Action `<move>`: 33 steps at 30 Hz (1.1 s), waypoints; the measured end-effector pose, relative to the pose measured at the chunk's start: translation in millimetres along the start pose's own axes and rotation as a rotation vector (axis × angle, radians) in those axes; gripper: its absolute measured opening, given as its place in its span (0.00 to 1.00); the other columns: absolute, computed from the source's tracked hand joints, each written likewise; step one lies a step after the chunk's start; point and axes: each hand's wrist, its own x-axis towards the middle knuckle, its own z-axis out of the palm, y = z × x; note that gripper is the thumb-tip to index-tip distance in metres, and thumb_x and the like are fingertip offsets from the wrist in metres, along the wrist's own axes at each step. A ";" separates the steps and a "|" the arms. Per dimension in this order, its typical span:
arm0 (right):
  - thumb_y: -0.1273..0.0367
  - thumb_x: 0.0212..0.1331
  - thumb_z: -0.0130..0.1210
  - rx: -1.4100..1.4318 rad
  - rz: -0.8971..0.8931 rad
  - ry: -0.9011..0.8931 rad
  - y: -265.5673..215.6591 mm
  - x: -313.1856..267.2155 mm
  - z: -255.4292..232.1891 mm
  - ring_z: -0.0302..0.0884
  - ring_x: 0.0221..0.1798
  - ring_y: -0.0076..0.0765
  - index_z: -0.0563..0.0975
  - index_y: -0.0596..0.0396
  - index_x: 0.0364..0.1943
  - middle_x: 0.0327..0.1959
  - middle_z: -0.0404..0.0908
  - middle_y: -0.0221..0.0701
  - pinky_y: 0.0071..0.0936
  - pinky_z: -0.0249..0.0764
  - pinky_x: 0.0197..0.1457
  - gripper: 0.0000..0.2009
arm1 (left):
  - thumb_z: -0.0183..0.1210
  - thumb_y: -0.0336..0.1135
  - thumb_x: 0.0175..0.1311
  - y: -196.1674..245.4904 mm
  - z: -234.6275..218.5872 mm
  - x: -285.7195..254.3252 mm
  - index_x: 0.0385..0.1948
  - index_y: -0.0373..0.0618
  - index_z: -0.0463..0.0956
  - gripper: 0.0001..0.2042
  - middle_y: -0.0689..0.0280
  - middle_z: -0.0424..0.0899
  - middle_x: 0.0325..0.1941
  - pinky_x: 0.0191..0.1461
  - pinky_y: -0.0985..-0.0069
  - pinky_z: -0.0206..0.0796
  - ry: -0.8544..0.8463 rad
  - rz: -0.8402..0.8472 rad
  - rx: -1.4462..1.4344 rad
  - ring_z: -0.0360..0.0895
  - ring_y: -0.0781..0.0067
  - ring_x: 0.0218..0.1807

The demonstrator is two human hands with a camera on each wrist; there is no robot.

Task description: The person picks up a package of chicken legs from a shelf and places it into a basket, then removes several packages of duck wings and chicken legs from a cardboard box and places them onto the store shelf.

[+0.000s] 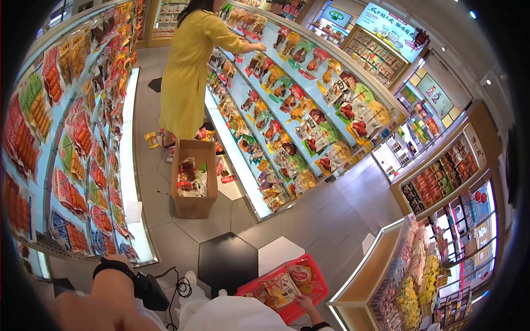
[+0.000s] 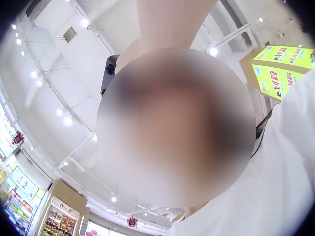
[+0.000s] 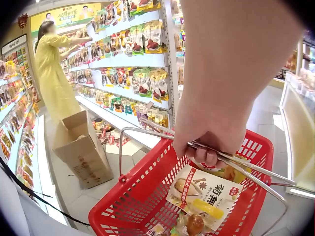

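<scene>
The red basket (image 1: 316,276) hung at six o'clock, head view, its white packet (image 3: 204,196) inside. Near seven, the left hand (image 1: 94,314) blurred, its grip impossible to tell. The right hand's (image 3: 211,135) grip curled round the wire handles (image 3: 261,171); carrying seemed underway, calling for steady hold next.

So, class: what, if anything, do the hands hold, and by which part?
The right hand grips the red basket by its metal handles; whether the left hand holds anything cannot be told.
</scene>
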 end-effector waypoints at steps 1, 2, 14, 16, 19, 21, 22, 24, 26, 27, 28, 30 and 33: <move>0.62 0.50 0.57 -0.028 0.007 -0.009 -7.9 -9.0 -3.6 0.68 0.22 0.20 0.79 0.57 0.36 0.19 0.74 0.27 0.19 0.65 0.27 0.14 | 0.54 0.33 0.58 0.0 -1.0 0.3 0.28 0.47 0.72 0.03 0.66 0.72 0.34 0.38 0.72 0.68 0.014 -0.021 -0.006 0.71 0.68 0.37; 0.61 0.49 0.57 -0.041 0.026 -0.012 -12.8 -9.8 -3.3 0.69 0.23 0.21 0.79 0.57 0.36 0.20 0.74 0.27 0.20 0.65 0.28 0.14 | 0.54 0.33 0.58 0.4 -0.5 0.1 0.28 0.47 0.72 0.03 0.66 0.72 0.34 0.38 0.72 0.68 0.035 -0.052 -0.008 0.71 0.68 0.37; 0.66 0.46 0.60 0.029 -0.139 0.189 -63.4 33.2 -16.3 0.71 0.19 0.24 0.75 0.59 0.19 0.15 0.74 0.28 0.24 0.65 0.22 0.11 | 0.50 0.36 0.61 -92.0 -7.9 -30.3 0.33 0.40 0.73 0.09 0.54 0.76 0.39 0.38 0.67 0.70 -0.441 -0.167 -0.095 0.76 0.59 0.39; 0.60 0.42 0.61 0.228 -0.104 0.249 -101.9 14.5 -43.7 0.71 0.17 0.26 0.78 0.59 0.20 0.13 0.74 0.30 0.26 0.66 0.24 0.14 | 0.48 0.31 0.60 -131.2 -7.5 -48.6 0.29 0.35 0.77 0.10 0.55 0.79 0.35 0.40 0.66 0.68 -0.436 -0.375 -0.043 0.76 0.62 0.39; 0.63 0.49 0.58 0.406 0.006 0.167 -143.9 -9.8 -81.0 0.69 0.19 0.18 0.78 0.59 0.24 0.16 0.74 0.26 0.18 0.62 0.23 0.12 | 0.48 0.29 0.61 -202.7 -6.4 -105.5 0.34 0.38 0.72 0.06 0.63 0.76 0.35 0.41 0.78 0.65 -0.007 -0.905 -0.014 0.74 0.73 0.37; 0.63 0.50 0.58 0.504 -0.010 0.168 -151.3 -17.1 -89.7 0.62 0.15 0.15 0.75 0.56 0.20 0.13 0.68 0.22 0.16 0.55 0.19 0.11 | 0.44 0.31 0.64 -249.7 -7.7 -146.2 0.35 0.38 0.71 0.08 0.66 0.76 0.33 0.41 0.80 0.65 0.154 -1.074 0.016 0.73 0.79 0.36; 0.64 0.51 0.57 0.541 -0.006 0.164 -157.3 -23.1 -91.4 0.57 0.14 0.14 0.73 0.53 0.18 0.12 0.64 0.19 0.16 0.50 0.18 0.11 | 0.43 0.32 0.65 -270.5 -8.0 -168.3 0.35 0.38 0.71 0.09 0.67 0.76 0.32 0.41 0.82 0.64 0.201 -1.117 0.009 0.73 0.81 0.36; 0.62 0.53 0.56 0.606 -0.017 0.148 -162.8 -25.6 -92.6 0.52 0.12 0.13 0.70 0.51 0.17 0.10 0.59 0.17 0.15 0.46 0.16 0.13 | 0.45 0.32 0.64 -302.0 -12.5 -208.9 0.34 0.39 0.71 0.08 0.68 0.76 0.31 0.41 0.82 0.64 0.201 -1.266 0.036 0.73 0.81 0.35; 0.59 0.56 0.53 0.664 -0.053 0.125 -167.5 -16.8 -92.5 0.52 0.12 0.14 0.69 0.51 0.17 0.10 0.59 0.18 0.15 0.46 0.16 0.15 | 0.46 0.33 0.63 -323.2 -17.9 -240.0 0.34 0.39 0.71 0.08 0.68 0.76 0.32 0.40 0.82 0.64 0.142 -1.367 0.124 0.72 0.81 0.35; 0.58 0.56 0.52 0.687 -0.054 0.128 -169.7 -9.4 -92.1 0.51 0.12 0.14 0.68 0.51 0.16 0.10 0.59 0.18 0.15 0.46 0.15 0.16 | 0.46 0.33 0.63 -331.8 -20.0 -252.4 0.35 0.40 0.71 0.08 0.68 0.76 0.33 0.39 0.81 0.64 0.085 -1.392 0.196 0.72 0.81 0.35; 0.57 0.56 0.51 0.710 -0.060 0.130 -172.6 0.3 -92.3 0.51 0.11 0.14 0.68 0.52 0.15 0.10 0.58 0.19 0.16 0.46 0.15 0.18 | 0.47 0.34 0.63 -341.4 -23.0 -264.9 0.35 0.40 0.72 0.08 0.68 0.77 0.34 0.39 0.80 0.65 0.028 -1.412 0.271 0.71 0.80 0.36; 0.55 0.57 0.50 0.721 -0.041 0.137 -174.2 24.0 -94.9 0.50 0.11 0.14 0.67 0.52 0.14 0.09 0.58 0.19 0.16 0.47 0.14 0.19 | 0.48 0.34 0.62 -356.5 -24.4 -284.1 0.35 0.41 0.72 0.08 0.68 0.77 0.33 0.37 0.80 0.66 0.011 -1.424 0.352 0.73 0.79 0.34; 0.54 0.58 0.49 0.697 -0.005 0.128 -167.7 74.9 -98.2 0.51 0.10 0.14 0.67 0.52 0.15 0.09 0.58 0.19 0.16 0.46 0.12 0.20 | 0.48 0.34 0.62 -376.1 -23.7 -282.4 0.34 0.42 0.72 0.07 0.67 0.78 0.32 0.36 0.80 0.66 0.049 -1.471 0.364 0.75 0.79 0.33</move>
